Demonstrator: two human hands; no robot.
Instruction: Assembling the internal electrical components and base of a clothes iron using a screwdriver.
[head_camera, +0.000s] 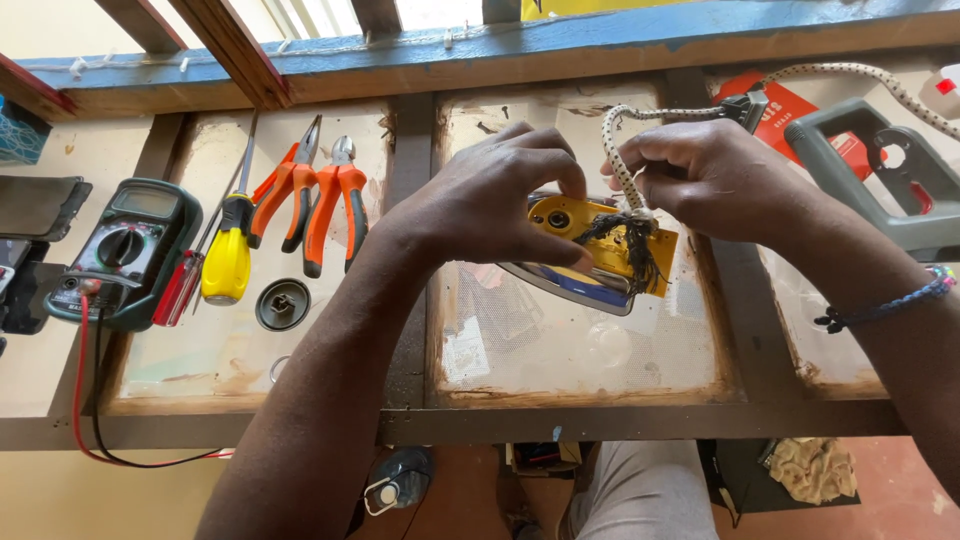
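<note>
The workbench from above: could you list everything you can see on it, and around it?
iron base: one, yellow top on a shiny metal plate, centre of the bench, under both hands
braided cord: one, white with dark flecks, from the iron up to the right
dark wires: a bundle, black, at the cord's end on the iron
meter: one, dark green, left, with red and black leads
screwdrivers: two, one yellow-handled, one red, beside the meter
pliers: two pairs, orange handles, left of centre
round knob: one, dark grey, below the pliers
iron handle: one, grey, far right
bench: one, wooden frame with clear panels
left hand: on the iron base
right hand: fingers pinching the cord
</note>
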